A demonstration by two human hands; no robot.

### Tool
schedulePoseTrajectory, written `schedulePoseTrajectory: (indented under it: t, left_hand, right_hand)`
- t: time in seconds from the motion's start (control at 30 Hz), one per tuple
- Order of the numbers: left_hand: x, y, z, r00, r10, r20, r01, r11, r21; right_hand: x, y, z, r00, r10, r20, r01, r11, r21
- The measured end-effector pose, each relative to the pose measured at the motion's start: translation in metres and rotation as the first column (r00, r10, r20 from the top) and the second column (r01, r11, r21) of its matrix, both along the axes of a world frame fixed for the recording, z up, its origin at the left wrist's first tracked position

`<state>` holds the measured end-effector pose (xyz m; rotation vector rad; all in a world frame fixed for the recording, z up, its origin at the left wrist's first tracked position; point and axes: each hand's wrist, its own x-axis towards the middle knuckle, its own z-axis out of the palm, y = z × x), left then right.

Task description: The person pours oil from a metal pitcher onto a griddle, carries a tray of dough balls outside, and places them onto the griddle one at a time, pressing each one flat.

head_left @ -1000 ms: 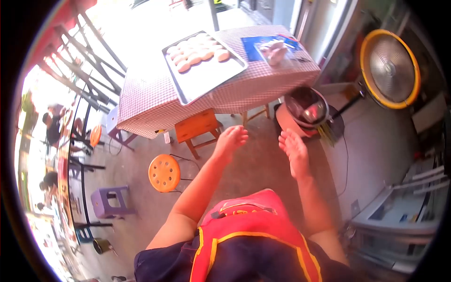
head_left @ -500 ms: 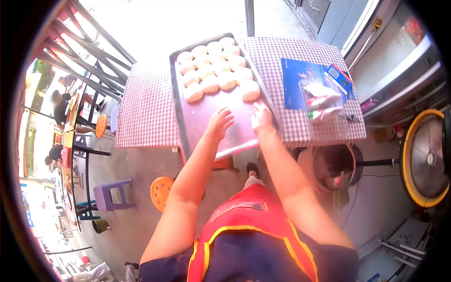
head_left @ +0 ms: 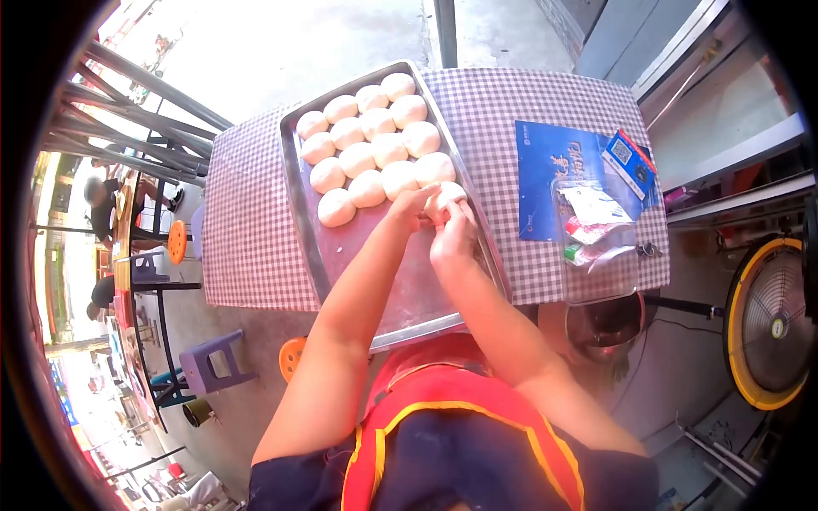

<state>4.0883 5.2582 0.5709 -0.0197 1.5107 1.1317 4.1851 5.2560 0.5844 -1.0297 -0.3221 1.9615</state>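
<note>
A metal tray (head_left: pixel 409 330) lies on the checkered tablecloth (head_left: pixel 247 230), with rows of round white dough balls (head_left: pixel 365 188) over its far part. At the near right end of the rows, my left hand (head_left: pixel 412 207) and my right hand (head_left: pixel 453 232) meet around one dough ball (head_left: pixel 445 201). My left fingers reach to its left side, and my right fingers curl against its near side. Some fingertips of both hands are hidden. The near part of the tray shows bare metal.
Right of the tray lie a blue printed sheet (head_left: pixel 535 183), a card with a square code (head_left: pixel 629 166) and a clear container (head_left: pixel 601 277) with packets. A fan (head_left: pixel 771 324) stands at the right. Purple stool (head_left: pixel 215 362) and orange stool (head_left: pixel 291 358) stand below left.
Both hands have come together at the near right dough ball; before, they were apart over the tray's bare part. The view has shifted, and the tray and table appear lower.
</note>
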Motion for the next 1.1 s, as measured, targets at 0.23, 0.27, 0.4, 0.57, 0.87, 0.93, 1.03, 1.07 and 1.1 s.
schedulePoseTrajectory:
  t: [0.23, 0.27, 0.4, 0.57, 0.87, 0.93, 1.03, 1.07, 1.1]
  left_hand:
    - [0.001, 0.003, -0.028, 0.981, -0.107, -0.162, 0.121, 0.990, 0.077]
    - [0.000, 0.003, -0.027, 0.974, -0.124, -0.190, 0.133, 0.990, 0.035]
    - [-0.001, 0.016, -0.019, 0.954, -0.133, -0.268, 0.103, 0.987, -0.126]
    - [0.005, -0.005, 0.016, 0.965, -0.221, -0.143, 0.210, 0.974, -0.084]
    - [0.058, -0.146, 0.110, 0.934, -0.163, 0.317, -0.124, 0.685, 0.718]
    - [0.092, -0.157, 0.109, 0.854, -0.179, 0.489, -0.236, 0.704, 0.670]
    - [0.152, -0.180, 0.097, 0.727, -0.318, 0.608, -0.206, 0.745, 0.635]
    - [0.171, -0.186, 0.077, 0.604, -0.348, 0.716, -0.235, 0.782, 0.578]
    - [0.192, -0.190, 0.053, 0.465, -0.357, 0.810, -0.249, 0.825, 0.507]
  right_hand:
    - [0.013, 0.001, -0.046, 0.988, -0.100, -0.116, 0.080, 0.983, -0.164]
    - [0.011, 0.005, -0.041, 0.985, -0.110, -0.135, 0.080, 0.973, -0.215]
    - [0.001, 0.024, -0.034, 0.969, -0.107, -0.223, 0.023, 0.936, -0.350]
    - [0.023, 0.012, -0.021, 0.956, 0.034, -0.293, -0.129, 0.941, -0.312]
    - [0.122, -0.062, 0.084, 0.817, 0.545, -0.186, -0.438, 0.798, 0.415]
    - [0.155, -0.079, 0.091, 0.836, 0.540, -0.097, -0.437, 0.762, 0.478]
    - [0.215, -0.118, 0.080, 0.887, 0.298, 0.352, -0.455, 0.693, 0.559]
    - [0.240, -0.138, 0.084, 0.743, 0.095, 0.662, -0.561, 0.629, 0.539]
    - [0.264, -0.161, 0.065, 0.559, -0.267, 0.785, -0.609, 0.510, 0.607]
